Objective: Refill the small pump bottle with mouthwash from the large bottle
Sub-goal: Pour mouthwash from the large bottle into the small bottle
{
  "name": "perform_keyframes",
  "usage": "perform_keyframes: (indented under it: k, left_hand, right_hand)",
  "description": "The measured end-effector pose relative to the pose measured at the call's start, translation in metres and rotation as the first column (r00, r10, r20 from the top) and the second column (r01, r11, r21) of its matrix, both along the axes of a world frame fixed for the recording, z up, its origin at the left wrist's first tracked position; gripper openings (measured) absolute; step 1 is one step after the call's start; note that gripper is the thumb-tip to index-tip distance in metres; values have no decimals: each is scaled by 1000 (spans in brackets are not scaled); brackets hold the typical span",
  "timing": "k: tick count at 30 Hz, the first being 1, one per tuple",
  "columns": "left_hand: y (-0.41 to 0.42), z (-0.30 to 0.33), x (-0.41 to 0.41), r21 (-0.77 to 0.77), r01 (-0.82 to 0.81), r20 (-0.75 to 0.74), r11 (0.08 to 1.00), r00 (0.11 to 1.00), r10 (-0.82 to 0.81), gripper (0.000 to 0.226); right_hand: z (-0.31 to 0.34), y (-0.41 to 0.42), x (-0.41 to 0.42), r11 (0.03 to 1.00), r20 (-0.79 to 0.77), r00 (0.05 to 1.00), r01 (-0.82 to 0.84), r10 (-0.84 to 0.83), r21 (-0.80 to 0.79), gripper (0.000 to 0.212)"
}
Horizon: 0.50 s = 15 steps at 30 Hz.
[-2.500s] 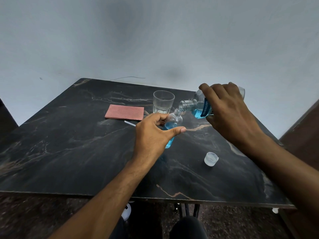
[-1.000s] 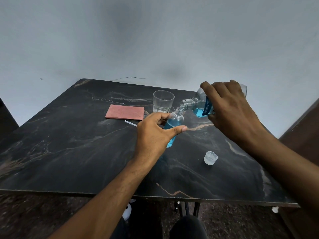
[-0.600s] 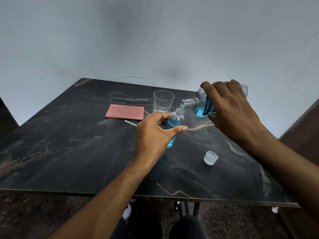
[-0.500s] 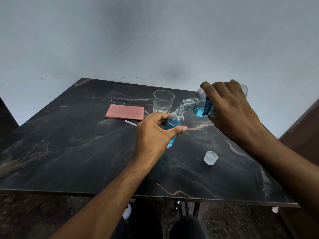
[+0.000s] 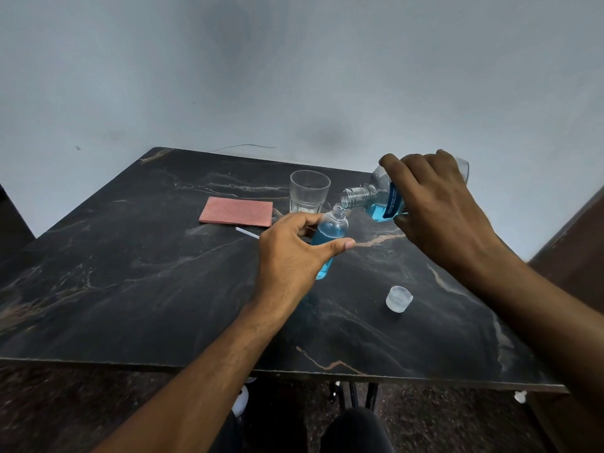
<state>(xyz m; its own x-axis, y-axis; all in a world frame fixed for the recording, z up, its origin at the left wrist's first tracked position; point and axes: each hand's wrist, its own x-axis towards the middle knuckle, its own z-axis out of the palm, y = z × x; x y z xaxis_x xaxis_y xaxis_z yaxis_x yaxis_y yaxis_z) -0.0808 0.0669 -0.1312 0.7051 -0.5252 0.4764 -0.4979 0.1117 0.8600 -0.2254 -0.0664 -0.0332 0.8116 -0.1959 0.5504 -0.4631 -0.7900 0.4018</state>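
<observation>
My left hand (image 5: 294, 253) holds the small clear bottle (image 5: 330, 233) on the black table, thumb and fingers round its body. The small bottle stands slightly tilted, uncapped, and is mostly full of blue liquid. My right hand (image 5: 434, 207) grips the large mouthwash bottle (image 5: 372, 199), tipped almost level with its open neck just above the small bottle's mouth. A little blue liquid lies in the large bottle's lower side. A thin white pump tube (image 5: 246, 232) pokes out from behind my left hand; the pump head is hidden.
A clear drinking glass (image 5: 309, 194) stands behind the bottles. A pink cloth (image 5: 236, 211) lies to its left. A translucent cap (image 5: 398, 298) sits on the black marbled table (image 5: 130, 289) at the right front. A wall rises behind the table.
The blue liquid in the small bottle has risen since 2.5 s ago. The large bottle is tipped slightly more. Both hands have stayed almost in place.
</observation>
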Motion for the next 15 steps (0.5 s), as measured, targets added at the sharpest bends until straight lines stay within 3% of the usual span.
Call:
perform_keyframes:
  k: [15]
  left_hand:
    - [-2, -1, -1, -8, 1, -7, 1000, 1000, -1, 61]
  right_hand:
    - [2, 2, -1, 1000, -9, 1000, 14, -14, -5, 78]
